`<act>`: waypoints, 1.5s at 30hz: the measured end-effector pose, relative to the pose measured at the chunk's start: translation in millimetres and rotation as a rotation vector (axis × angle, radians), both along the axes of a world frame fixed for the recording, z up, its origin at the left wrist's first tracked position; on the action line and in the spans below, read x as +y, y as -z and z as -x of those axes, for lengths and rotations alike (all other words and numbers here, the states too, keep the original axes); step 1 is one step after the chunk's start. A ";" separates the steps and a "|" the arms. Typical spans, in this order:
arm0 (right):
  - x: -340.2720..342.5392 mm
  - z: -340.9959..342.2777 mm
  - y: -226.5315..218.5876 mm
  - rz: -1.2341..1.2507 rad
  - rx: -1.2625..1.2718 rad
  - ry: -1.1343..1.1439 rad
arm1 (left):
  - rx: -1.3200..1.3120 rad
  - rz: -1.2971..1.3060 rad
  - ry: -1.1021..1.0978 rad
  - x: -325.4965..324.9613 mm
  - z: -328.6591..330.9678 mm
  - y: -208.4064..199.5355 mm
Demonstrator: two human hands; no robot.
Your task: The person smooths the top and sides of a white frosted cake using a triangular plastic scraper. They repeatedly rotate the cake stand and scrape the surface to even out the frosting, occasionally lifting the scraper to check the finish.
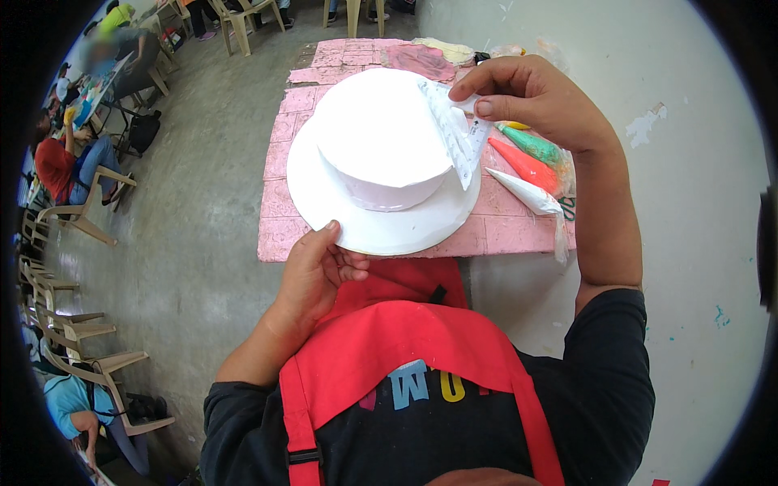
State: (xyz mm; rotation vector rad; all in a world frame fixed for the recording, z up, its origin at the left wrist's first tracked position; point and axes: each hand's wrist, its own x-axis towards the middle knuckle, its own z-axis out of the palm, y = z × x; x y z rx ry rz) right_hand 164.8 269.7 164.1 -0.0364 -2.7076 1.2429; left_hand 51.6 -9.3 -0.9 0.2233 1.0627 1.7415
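Observation:
A round white cake [381, 130], smooth on top, sits on a wider round white cake board [397, 235]. My left hand [318, 261] grips the board's near left rim, thumb on top and fingers curled at the edge. At the cake's right side, my right hand [539, 97] pinches a flat white scraper [463, 146] between thumb and fingers. The scraper stands tilted by the cake's side wall; whether its edge touches the side, I cannot tell. Right of the board lie a green piping bag [531, 146], a red piping bag [527, 168] and a white piping bag [525, 191].
The cake stands on a pink brick-patterned table [275, 206]. A pink cloth [417, 61] and a pale yellow cloth [444, 51] lie at its far edge. A pale wall [689, 243] rises close on the right. Plastic chairs [81, 212] and seated people [61, 170] are to the left.

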 end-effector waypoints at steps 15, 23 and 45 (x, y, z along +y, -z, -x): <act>-5.4 9.4 7.5 0.061 -0.022 -0.098 | 0.030 0.027 -0.074 0.2 1.4 -1.1; 13.6 4.3 -2.7 0.055 0.024 0.045 | 0.027 0.024 -0.074 -0.9 4.2 -0.6; -49.0 14.1 12.9 0.147 0.008 0.129 | 0.015 -0.003 0.038 -3.9 2.9 1.8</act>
